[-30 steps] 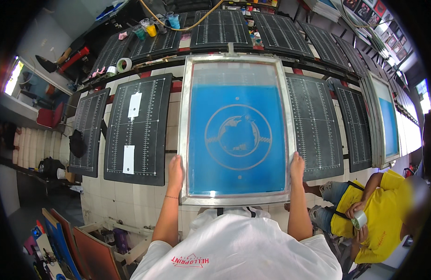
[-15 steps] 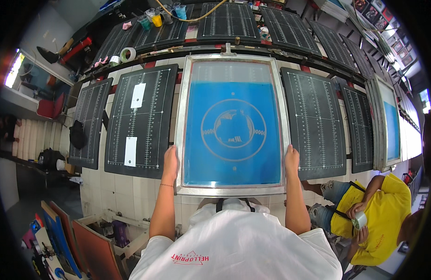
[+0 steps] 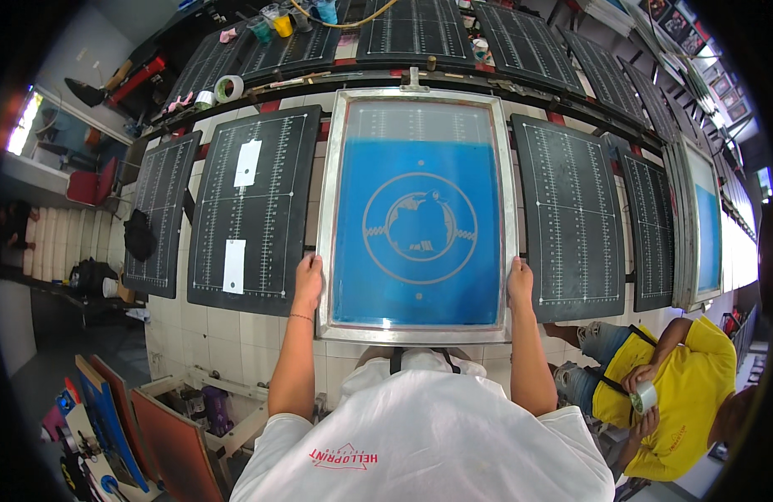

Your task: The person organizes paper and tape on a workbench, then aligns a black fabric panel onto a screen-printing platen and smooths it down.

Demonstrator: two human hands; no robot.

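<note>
A screen printing frame with silver metal edges and blue-coated mesh stands in front of me, long sides running away from me. Pale rings and a figure show in its coating; the uncoated far strip lets a marked board show through. My left hand grips the left rim near its close corner, fingers partly hidden. On the opposite rim, at about the same height, my right hand is closed round the edge. A metal clamp sits at the middle of the far rim; whether it grips the frame I cannot tell.
Black ruled boards flank the frame, one at left bearing two white tags, one at right. More frames lean at far right. A person in yellow holds a tape roll at lower right. Cups stand far back.
The whole view has shifted slightly, so boards and frame sit a little higher in the picture. Both hands keep their hold on the frame's sides.
</note>
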